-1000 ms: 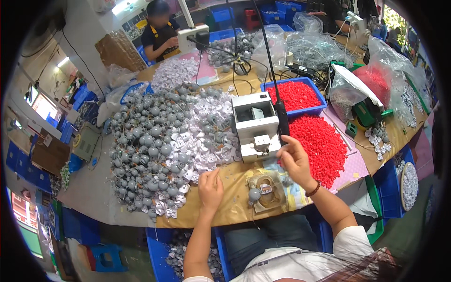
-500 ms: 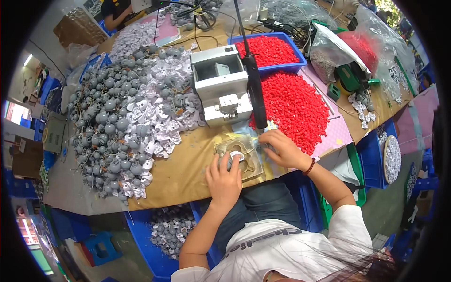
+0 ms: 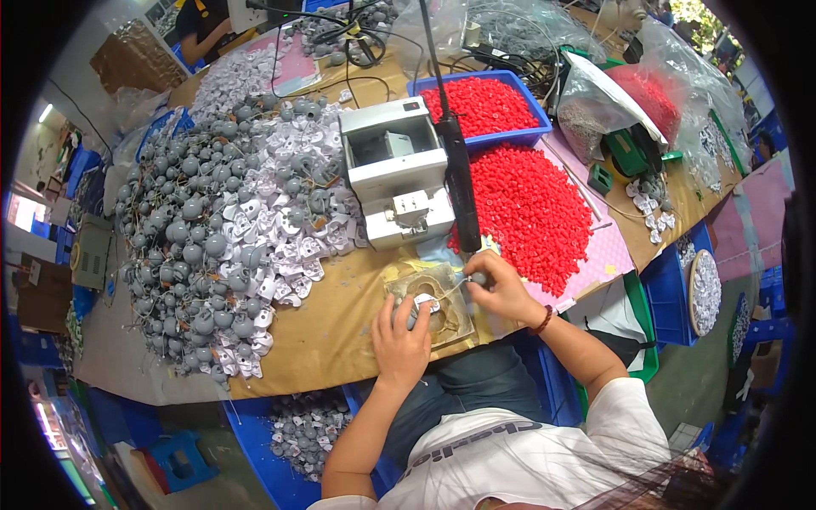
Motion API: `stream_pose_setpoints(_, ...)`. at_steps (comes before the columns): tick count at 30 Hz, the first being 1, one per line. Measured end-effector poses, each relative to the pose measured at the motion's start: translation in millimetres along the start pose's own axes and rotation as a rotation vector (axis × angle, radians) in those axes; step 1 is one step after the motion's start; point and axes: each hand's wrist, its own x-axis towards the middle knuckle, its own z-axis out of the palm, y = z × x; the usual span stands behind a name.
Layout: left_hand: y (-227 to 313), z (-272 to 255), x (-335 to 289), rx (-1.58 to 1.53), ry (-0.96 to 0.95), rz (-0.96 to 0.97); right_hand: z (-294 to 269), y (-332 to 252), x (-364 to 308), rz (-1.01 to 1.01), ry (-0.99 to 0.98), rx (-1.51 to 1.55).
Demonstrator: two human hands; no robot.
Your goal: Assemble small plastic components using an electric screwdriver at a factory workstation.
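My left hand [image 3: 401, 347] is closed on a small white-and-grey plastic part [image 3: 425, 303], holding it in the recess of a translucent block-shaped fixture [image 3: 457, 321] at the table's front edge. Right of it, my right hand [image 3: 503, 293] pinches a small grey rounded part [image 3: 478, 279]. A thin pale cord seems to run between the two parts; its ends are hidden by fingers. Just above my right hand hangs a black electric screwdriver [image 3: 461, 183], its lower tip near my fingers.
A white-and-grey machine [image 3: 399, 161] stands behind the fixture. Red caps lie heaped [image 3: 531, 217] at right, with more in a blue tray [image 3: 544, 119]. Grey ball-shaped parts [image 3: 191, 229] and white parts [image 3: 293, 234] cover the left. A blue bin [image 3: 255, 442] sits below the table edge.
My right hand has drawn back slightly below the screwdriver tip, and the grey part and pale cord now show at its fingers. My left hand stays on the part in the fixture.
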Motion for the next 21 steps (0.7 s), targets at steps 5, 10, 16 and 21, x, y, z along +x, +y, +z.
stream_pose_setpoints(5,-3,2,0,-0.08,-0.002,-0.006,2,-10,11,0.428,-0.016,0.989)
stream_pose_setpoints(10,-3,-2,1,-0.165,-0.031,-0.016,5,-11,16,0.558,-0.1,1.255)
stream_pose_setpoints(16,-4,-5,4,-0.188,-0.067,-0.028,17,-15,29,0.457,-0.342,0.629)
stream_pose_setpoints(21,-2,-12,15,-0.195,-0.053,-0.073,30,-30,36,0.117,-0.206,-0.06)
